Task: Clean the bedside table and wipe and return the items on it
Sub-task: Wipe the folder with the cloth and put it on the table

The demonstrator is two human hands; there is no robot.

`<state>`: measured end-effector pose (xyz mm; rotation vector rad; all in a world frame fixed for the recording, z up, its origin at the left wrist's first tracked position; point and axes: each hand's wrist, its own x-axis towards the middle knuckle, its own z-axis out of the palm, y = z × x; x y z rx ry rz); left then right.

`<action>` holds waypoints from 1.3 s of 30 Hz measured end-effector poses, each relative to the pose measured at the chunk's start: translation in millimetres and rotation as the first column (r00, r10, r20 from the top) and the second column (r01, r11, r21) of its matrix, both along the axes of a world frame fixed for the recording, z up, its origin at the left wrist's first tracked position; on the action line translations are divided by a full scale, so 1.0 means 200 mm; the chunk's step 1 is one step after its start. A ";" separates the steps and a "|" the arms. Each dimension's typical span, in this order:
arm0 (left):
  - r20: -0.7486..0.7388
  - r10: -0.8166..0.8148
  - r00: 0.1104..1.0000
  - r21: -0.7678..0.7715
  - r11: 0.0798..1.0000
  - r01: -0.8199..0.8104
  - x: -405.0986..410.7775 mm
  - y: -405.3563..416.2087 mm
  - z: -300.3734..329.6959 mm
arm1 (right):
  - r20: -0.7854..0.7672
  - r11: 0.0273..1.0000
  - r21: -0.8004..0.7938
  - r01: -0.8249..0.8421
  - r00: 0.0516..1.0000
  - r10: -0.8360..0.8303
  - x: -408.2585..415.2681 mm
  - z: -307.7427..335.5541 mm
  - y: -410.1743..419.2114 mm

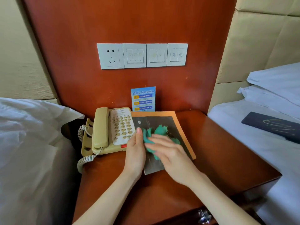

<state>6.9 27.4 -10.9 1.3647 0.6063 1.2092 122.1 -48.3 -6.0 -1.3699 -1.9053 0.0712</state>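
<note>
Two bare forearms, no sleeves in view — hands (135,153) ungloved, ringless

The blue card (143,98) against the wall panel reads "招嫖+刷单=诈骗", with numbered lines 01, 02, 03 below.

Phone (112,130) left of booklet (164,127) on table (219,151), card (143,99) behind.

Head view, close — facing down, forward
</note>
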 end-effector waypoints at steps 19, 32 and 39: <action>-0.326 0.345 0.880 0.900 0.399 0.177 -0.12 0.03 0.10 | -0.963 0.921 -0.269 -0.283 0.076 -0.258 0.52 0.16 -0.03; 0.316 -0.287 0.904 -0.338 0.856 0.390 -0.04 -0.04 0.09 | -0.892 0.923 -0.287 -0.258 0.422 -0.159 0.54 0.22 -0.04; 0.315 -0.127 0.941 -0.536 0.794 0.287 -0.02 -0.04 0.00 | -0.675 0.878 -0.324 0.351 0.564 -0.475 0.52 0.18 0.04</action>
